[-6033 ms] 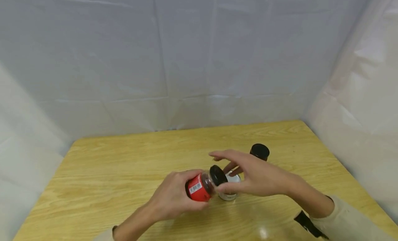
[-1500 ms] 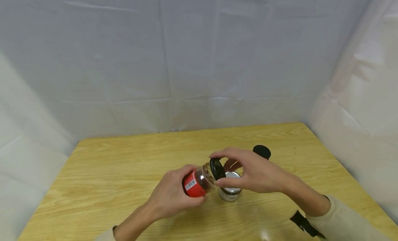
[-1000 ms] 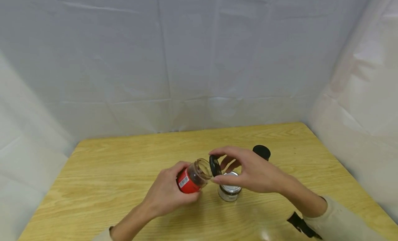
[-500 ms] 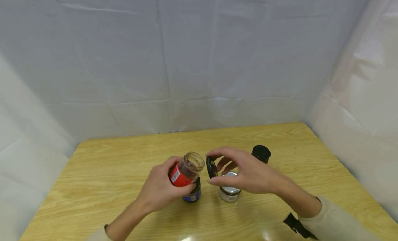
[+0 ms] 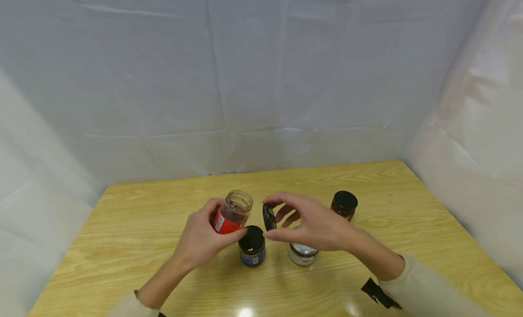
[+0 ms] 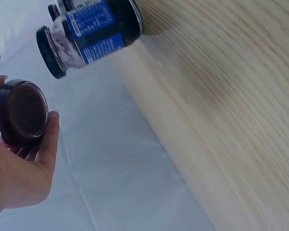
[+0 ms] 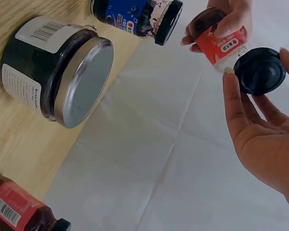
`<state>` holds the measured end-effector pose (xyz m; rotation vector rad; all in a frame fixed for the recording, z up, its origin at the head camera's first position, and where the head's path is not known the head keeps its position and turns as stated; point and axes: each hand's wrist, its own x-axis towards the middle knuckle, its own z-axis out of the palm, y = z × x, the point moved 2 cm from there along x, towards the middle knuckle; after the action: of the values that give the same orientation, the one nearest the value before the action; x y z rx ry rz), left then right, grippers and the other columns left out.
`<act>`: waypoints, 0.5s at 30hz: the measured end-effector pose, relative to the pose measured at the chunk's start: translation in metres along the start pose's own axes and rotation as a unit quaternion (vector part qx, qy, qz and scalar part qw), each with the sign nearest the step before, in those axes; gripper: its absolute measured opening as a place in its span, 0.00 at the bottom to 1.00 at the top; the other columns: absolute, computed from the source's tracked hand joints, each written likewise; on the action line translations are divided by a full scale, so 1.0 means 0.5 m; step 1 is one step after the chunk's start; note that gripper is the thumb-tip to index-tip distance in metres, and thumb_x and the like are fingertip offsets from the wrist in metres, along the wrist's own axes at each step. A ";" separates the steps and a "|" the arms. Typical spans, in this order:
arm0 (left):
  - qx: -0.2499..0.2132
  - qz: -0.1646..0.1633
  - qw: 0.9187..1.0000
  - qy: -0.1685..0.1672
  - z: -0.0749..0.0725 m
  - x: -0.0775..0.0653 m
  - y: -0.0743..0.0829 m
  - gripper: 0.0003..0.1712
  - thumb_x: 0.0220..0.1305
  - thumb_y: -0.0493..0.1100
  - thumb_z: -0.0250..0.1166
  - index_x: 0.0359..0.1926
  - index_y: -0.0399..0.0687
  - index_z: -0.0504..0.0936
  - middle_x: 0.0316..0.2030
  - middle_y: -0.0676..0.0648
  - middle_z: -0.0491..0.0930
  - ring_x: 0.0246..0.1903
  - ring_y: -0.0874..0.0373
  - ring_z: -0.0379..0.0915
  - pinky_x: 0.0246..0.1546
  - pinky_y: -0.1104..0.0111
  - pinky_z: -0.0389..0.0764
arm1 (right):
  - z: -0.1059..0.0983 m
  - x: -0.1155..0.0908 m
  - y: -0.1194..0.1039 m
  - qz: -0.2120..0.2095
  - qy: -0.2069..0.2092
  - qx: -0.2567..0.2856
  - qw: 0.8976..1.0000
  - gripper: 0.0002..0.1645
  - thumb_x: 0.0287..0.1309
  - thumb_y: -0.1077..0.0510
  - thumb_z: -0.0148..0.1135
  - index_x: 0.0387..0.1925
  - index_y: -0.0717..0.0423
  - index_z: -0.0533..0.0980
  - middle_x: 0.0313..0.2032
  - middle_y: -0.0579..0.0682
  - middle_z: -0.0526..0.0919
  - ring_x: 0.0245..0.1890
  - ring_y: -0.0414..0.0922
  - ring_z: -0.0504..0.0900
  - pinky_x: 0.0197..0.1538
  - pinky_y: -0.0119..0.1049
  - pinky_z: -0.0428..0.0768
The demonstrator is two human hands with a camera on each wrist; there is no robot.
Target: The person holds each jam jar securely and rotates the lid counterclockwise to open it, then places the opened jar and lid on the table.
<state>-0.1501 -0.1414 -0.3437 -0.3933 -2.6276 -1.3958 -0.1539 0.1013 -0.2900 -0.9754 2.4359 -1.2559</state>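
Observation:
My left hand [image 5: 201, 235] grips a glass jar [image 5: 233, 213] with a red label, raised above the table and tilted a little, its mouth uncovered. Dark contents fill its lower part, and the glass near the neck is smeared. In my right hand [image 5: 308, 221] a black lid [image 5: 268, 217] is pinched on edge between thumb and fingers, a short gap to the right of the jar's mouth. The right wrist view shows the lid [image 7: 260, 71] face on beside the red-labelled jar [image 7: 220, 44]. Below and between the hands stands a blue-labelled jar [image 5: 252, 246] with a black lid.
A wide jar [image 5: 302, 253] with a silver lid and white label stands under my right hand, partly hidden. Behind that hand is a dark jar [image 5: 344, 204] with a black lid and red label. White sheeting [image 5: 253, 81] hangs around the wooden table [image 5: 155, 208].
The black lid has come off the red-labelled jar. My left hand has drawn the jar left and turned it more upright, uncovering the blue-labelled jar; my right hand moved slightly left with the lid.

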 end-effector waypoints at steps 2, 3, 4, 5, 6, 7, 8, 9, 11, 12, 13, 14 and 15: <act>0.003 0.000 1.000 0.008 -0.004 0.003 -0.006 0.34 0.45 0.51 0.78 0.52 0.51 0.74 0.39 0.52 0.80 0.34 0.59 0.77 0.32 0.64 0.78 | 0.003 0.008 0.002 -0.005 0.002 -0.002 1.000 0.34 0.56 0.43 0.67 0.63 0.43 0.67 0.57 0.39 0.72 0.46 0.35 0.77 0.46 0.35 0.78; 0.006 0.001 1.000 0.013 -0.006 0.004 -0.009 0.34 0.45 0.51 0.78 0.52 0.51 0.74 0.39 0.51 0.80 0.34 0.59 0.77 0.32 0.64 0.78 | 0.005 0.012 0.003 -0.007 0.003 -0.001 1.000 0.34 0.56 0.43 0.67 0.63 0.43 0.67 0.57 0.39 0.72 0.46 0.35 0.77 0.47 0.35 0.78; 0.007 0.000 1.000 0.015 -0.007 0.006 -0.013 0.34 0.45 0.51 0.78 0.52 0.50 0.74 0.39 0.51 0.80 0.34 0.59 0.77 0.32 0.64 0.78 | 0.007 0.016 0.004 -0.007 0.003 -0.001 1.000 0.35 0.56 0.43 0.67 0.63 0.43 0.67 0.57 0.39 0.72 0.46 0.34 0.77 0.46 0.34 0.78; 0.007 -0.001 1.000 0.017 -0.008 0.007 -0.017 0.34 0.45 0.51 0.78 0.53 0.50 0.74 0.39 0.51 0.80 0.34 0.59 0.77 0.32 0.64 0.78 | 0.008 0.020 0.006 -0.009 0.004 0.000 1.000 0.35 0.56 0.43 0.67 0.63 0.44 0.67 0.57 0.39 0.72 0.46 0.34 0.77 0.47 0.34 0.78; 0.009 -0.003 1.000 0.020 -0.009 0.008 -0.021 0.34 0.46 0.51 0.77 0.53 0.49 0.74 0.39 0.50 0.80 0.34 0.58 0.77 0.32 0.64 0.78 | 0.010 0.023 0.007 -0.010 0.003 0.002 1.000 0.35 0.56 0.43 0.67 0.63 0.44 0.67 0.57 0.39 0.72 0.46 0.34 0.77 0.47 0.34 0.78; 0.010 -0.005 1.000 0.022 -0.010 0.009 -0.026 0.34 0.46 0.50 0.77 0.53 0.49 0.74 0.39 0.50 0.80 0.34 0.58 0.77 0.32 0.64 0.78 | 0.012 0.027 0.009 -0.011 0.003 0.005 1.000 0.35 0.56 0.43 0.67 0.63 0.44 0.67 0.57 0.39 0.72 0.47 0.34 0.77 0.47 0.33 0.78; 0.010 -0.009 1.000 0.024 -0.011 0.011 -0.030 0.33 0.46 0.50 0.77 0.52 0.49 0.74 0.39 0.50 0.80 0.34 0.58 0.77 0.32 0.64 0.78 | 0.014 0.031 0.010 -0.011 0.002 0.006 1.000 0.35 0.56 0.43 0.67 0.63 0.44 0.67 0.57 0.39 0.72 0.46 0.35 0.77 0.46 0.33 0.78; 0.012 -0.012 1.000 0.025 -0.012 0.012 -0.035 0.33 0.46 0.50 0.77 0.52 0.48 0.73 0.39 0.49 0.80 0.34 0.57 0.77 0.32 0.64 0.78 | 0.016 0.036 0.011 -0.011 0.002 0.007 1.000 0.35 0.55 0.44 0.67 0.62 0.45 0.67 0.57 0.39 0.72 0.46 0.35 0.77 0.46 0.33 0.78; 0.016 -0.018 0.999 0.029 -0.014 0.015 -0.045 0.32 0.47 0.49 0.77 0.52 0.47 0.73 0.39 0.49 0.80 0.34 0.57 0.77 0.32 0.64 0.78 | 0.020 0.045 0.014 -0.012 0.000 0.006 1.000 0.35 0.56 0.44 0.67 0.63 0.46 0.67 0.57 0.40 0.72 0.46 0.35 0.77 0.46 0.33 0.78; 0.018 -0.021 0.999 0.031 -0.015 0.016 -0.050 0.32 0.47 0.48 0.77 0.51 0.47 0.73 0.39 0.48 0.80 0.34 0.57 0.77 0.32 0.64 0.78 | 0.022 0.050 0.015 -0.013 -0.001 0.007 1.000 0.35 0.56 0.44 0.67 0.63 0.46 0.67 0.57 0.41 0.71 0.47 0.36 0.77 0.47 0.33 0.78; 0.020 -0.023 0.999 0.033 -0.015 0.018 -0.054 0.31 0.47 0.48 0.77 0.51 0.47 0.73 0.39 0.48 0.80 0.34 0.56 0.77 0.32 0.64 0.78 | 0.024 0.054 0.016 -0.015 -0.001 0.007 1.000 0.35 0.56 0.44 0.67 0.63 0.46 0.67 0.57 0.42 0.71 0.47 0.36 0.77 0.47 0.33 0.78; 0.022 -0.025 0.999 0.035 -0.015 0.019 -0.058 0.31 0.47 0.47 0.76 0.51 0.47 0.73 0.39 0.48 0.80 0.34 0.56 0.77 0.31 0.64 0.78 | 0.026 0.059 0.017 -0.017 -0.002 0.008 1.000 0.35 0.56 0.44 0.67 0.63 0.47 0.67 0.57 0.42 0.71 0.47 0.36 0.77 0.47 0.33 0.78; 0.025 -0.027 0.999 0.036 -0.015 0.020 -0.061 0.31 0.47 0.47 0.76 0.51 0.46 0.73 0.39 0.48 0.80 0.34 0.56 0.77 0.32 0.64 0.78 | 0.028 0.064 0.018 -0.019 -0.003 0.009 1.000 0.35 0.56 0.44 0.67 0.63 0.47 0.67 0.57 0.43 0.71 0.47 0.37 0.77 0.47 0.33 0.78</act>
<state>-0.1686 -0.1625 -0.3613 -0.2639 -2.6266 -1.3306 -0.1752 0.0752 -0.3024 -1.0223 2.4094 -1.2832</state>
